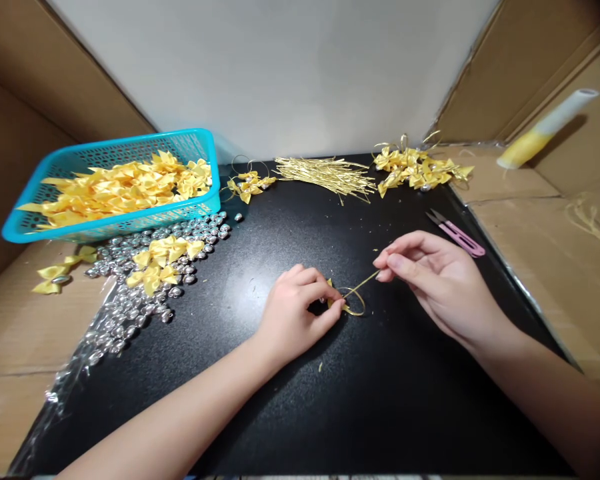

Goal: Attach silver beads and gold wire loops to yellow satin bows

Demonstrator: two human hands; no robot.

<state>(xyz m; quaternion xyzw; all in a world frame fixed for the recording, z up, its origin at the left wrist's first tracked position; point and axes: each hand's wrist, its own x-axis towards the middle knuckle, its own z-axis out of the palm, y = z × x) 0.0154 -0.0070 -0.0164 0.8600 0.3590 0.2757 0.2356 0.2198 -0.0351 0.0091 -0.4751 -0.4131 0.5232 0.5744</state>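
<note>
Left hand (297,303): fingertips closed on a yellow ribbon bow (330,285), mostly hidden, low over the black tabletop (395,407), apparently anchoring it. Right hand (445,287): I pinch the gold cord (361,285) tightly, likely for tension. Pink-handled snips (461,238) lie nearby, presumably for reach.

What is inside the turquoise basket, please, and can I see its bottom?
The turquoise basket holds a heap of yellow ribbon bows. Part of its perforated far wall shows above them. The heap covers the bottom, so what lies underneath cannot be seen.
</note>
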